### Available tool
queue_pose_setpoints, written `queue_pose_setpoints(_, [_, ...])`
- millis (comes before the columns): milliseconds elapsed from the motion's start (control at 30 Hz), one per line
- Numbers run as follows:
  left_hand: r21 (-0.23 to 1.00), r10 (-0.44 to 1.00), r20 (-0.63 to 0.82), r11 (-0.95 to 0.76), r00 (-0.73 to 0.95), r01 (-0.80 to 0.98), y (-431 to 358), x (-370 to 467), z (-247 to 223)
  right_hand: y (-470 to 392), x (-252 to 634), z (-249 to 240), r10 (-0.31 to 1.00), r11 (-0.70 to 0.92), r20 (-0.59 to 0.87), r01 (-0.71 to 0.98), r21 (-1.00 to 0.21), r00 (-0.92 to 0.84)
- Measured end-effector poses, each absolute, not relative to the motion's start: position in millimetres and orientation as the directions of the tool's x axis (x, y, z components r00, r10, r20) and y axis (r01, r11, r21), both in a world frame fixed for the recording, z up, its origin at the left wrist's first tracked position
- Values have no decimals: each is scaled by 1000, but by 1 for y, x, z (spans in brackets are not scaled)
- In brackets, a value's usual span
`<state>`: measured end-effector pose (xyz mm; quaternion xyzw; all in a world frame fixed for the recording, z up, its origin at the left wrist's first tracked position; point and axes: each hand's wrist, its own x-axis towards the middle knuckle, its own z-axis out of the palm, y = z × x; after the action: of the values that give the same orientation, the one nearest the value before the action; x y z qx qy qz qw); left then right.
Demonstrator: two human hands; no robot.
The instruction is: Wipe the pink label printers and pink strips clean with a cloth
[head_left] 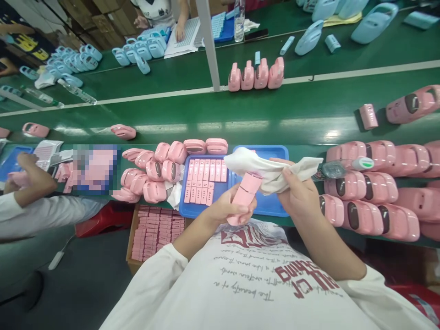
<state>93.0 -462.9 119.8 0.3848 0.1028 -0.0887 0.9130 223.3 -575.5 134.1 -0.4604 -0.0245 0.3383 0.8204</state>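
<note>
My left hand (242, 208) is wrapped round a pink block-shaped plastic piece (250, 185) with a thin dark line across it, tilted with its top end up. Pinched in my right hand (297, 192) is a white cloth (275, 172), which stretches across to the top end of the pink piece and appears to touch it. Just beyond my hands lies a blue tray (192, 210) holding rows of slim pink pieces. A second blue tray (271, 206) sits partly hidden behind the cloth and my right hand.
Pink rounded housings (371, 185) crowd the right, beside a clear bottle (332, 169). More pink housings (154, 169) stand left of the trays, above a cardboard box (130, 254) of pink pieces. A co-worker's arm (34, 183) is at far left. A post (209, 46) rises from the green bench.
</note>
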Motion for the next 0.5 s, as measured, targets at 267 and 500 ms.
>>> queue_pose_setpoints(267, [468, -28, -386, -868, 922, 169, -482, 185, 82, -669, 232, 72, 45, 365, -372, -362, -858, 927])
queue_pose_setpoints(500, [246, -175, -539, -968, 824, -44, -572, 302, 29, -748, 197, 51, -323, 434, -485, -328, -839, 813])
